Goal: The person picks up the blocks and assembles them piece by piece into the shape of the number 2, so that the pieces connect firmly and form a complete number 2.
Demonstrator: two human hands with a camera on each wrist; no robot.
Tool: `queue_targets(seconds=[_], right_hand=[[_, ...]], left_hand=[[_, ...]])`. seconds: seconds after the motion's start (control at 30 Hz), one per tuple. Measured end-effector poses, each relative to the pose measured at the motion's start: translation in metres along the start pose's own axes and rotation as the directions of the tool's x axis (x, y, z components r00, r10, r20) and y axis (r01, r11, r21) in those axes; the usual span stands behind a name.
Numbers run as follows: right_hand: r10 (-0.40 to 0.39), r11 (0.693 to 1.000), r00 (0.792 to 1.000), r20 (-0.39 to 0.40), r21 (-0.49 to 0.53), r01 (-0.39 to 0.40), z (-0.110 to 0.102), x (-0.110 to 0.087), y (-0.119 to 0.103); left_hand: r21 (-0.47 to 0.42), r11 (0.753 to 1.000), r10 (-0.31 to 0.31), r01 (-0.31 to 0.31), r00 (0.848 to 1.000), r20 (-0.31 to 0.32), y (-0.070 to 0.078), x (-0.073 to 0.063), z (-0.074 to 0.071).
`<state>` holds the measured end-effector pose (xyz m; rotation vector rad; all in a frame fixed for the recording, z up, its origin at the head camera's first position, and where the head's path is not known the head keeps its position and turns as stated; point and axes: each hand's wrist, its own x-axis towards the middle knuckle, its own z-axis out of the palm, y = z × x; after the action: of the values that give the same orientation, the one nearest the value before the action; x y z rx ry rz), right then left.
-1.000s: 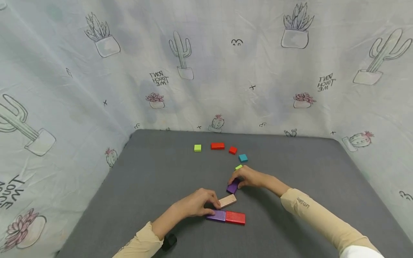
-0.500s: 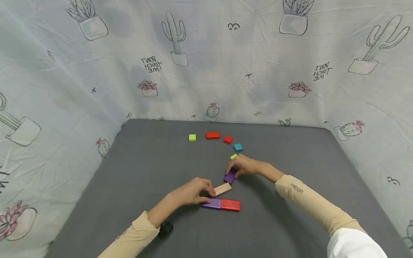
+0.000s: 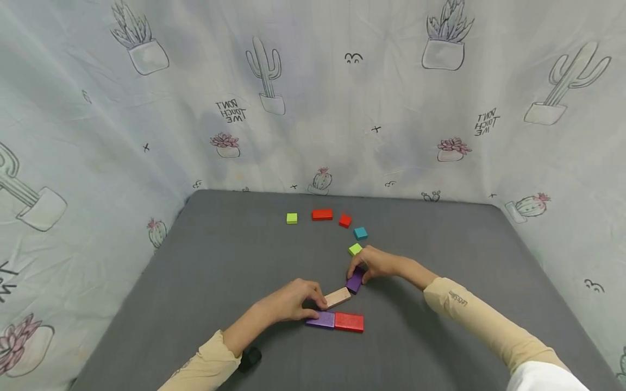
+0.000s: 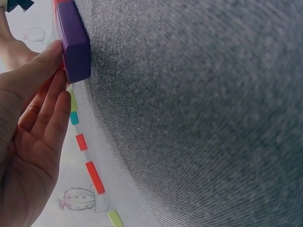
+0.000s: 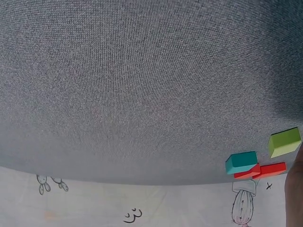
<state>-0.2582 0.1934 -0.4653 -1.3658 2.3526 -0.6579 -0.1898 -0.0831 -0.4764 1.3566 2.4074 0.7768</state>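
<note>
My right hand (image 3: 375,262) pinches a small purple block (image 3: 355,280) between thumb and fingers, low at the table, near the far end of a plain wooden block (image 3: 337,298). With its fingertips on the near end of that wooden block, my left hand (image 3: 292,301) sets its thumb against a second purple block (image 3: 321,320). This block lies end to end with a red block (image 3: 349,322). In the left wrist view the thumb touches the side of the purple block (image 4: 75,45), and the other visible fingers are fairly straight. Only an edge of my right hand (image 5: 294,189) enters the right wrist view.
Beyond the right hand, a curved row runs back and left: a lime block (image 3: 355,249), a teal block (image 3: 360,233), a small red block (image 3: 345,220), a longer red block (image 3: 322,215) and another lime block (image 3: 292,218). A black object (image 3: 250,359) lies by the left wrist.
My right hand has shifted the purple block slightly right and toward me relative to the wooden block, uncovering more of the lime block. My left hand stays in place; the head view has tilted.
</note>
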Motion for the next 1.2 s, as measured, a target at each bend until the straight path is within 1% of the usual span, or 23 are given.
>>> queue_targets(seconds=[0.33, 0.6, 0.8, 0.87, 1.03, 1.1, 1.13, 1.17, 1.2], right_hand=[[-0.011, 1.000, 1.000, 0.002, 0.028, 0.010, 0.002, -0.002, 0.000], [-0.011, 1.000, 1.000, 0.005, 0.008, 0.011, 0.002, -0.005, -0.001], [-0.035, 0.999, 0.999, -0.003, -0.001, 0.035, 0.002, -0.003, -0.002], [-0.016, 1.000, 1.000, 0.009, -0.005, 0.017, 0.001, -0.003, -0.002], [0.069, 0.997, 0.997, 0.033, -0.033, -0.067, -0.003, -0.006, -0.008], [0.093, 0.995, 0.996, 0.018, -0.035, -0.092, -0.008, -0.009, -0.012], [0.097, 0.995, 0.995, -0.005, -0.016, -0.097, -0.011, -0.011, -0.013], [0.096, 0.995, 0.995, -0.037, 0.022, -0.095, -0.015, -0.014, -0.013], [0.095, 0.992, 0.992, -0.081, 0.088, -0.088, -0.019, -0.016, -0.012]], left_hand=[[-0.017, 1.000, -0.014, 0.014, 1.000, 0.002, 0.000, -0.001, 0.003], [-0.037, 0.999, 0.020, -0.020, 1.000, -0.004, -0.001, 0.000, 0.003], [-0.029, 1.000, 0.005, -0.005, 1.000, 0.002, -0.001, -0.001, -0.001], [-0.022, 1.000, 0.006, -0.006, 1.000, 0.005, -0.001, -0.001, -0.002], [-0.011, 1.000, 0.017, -0.017, 1.000, 0.004, -0.002, -0.001, -0.001], [-0.007, 1.000, 0.020, -0.020, 1.000, 0.003, -0.002, -0.001, -0.001], [-0.003, 1.000, 0.023, -0.023, 1.000, 0.003, -0.002, -0.001, 0.000], [-0.002, 1.000, 0.027, -0.027, 1.000, 0.002, -0.003, -0.001, 0.000], [-0.003, 1.000, 0.029, -0.029, 1.000, 0.001, -0.003, -0.001, -0.001]])
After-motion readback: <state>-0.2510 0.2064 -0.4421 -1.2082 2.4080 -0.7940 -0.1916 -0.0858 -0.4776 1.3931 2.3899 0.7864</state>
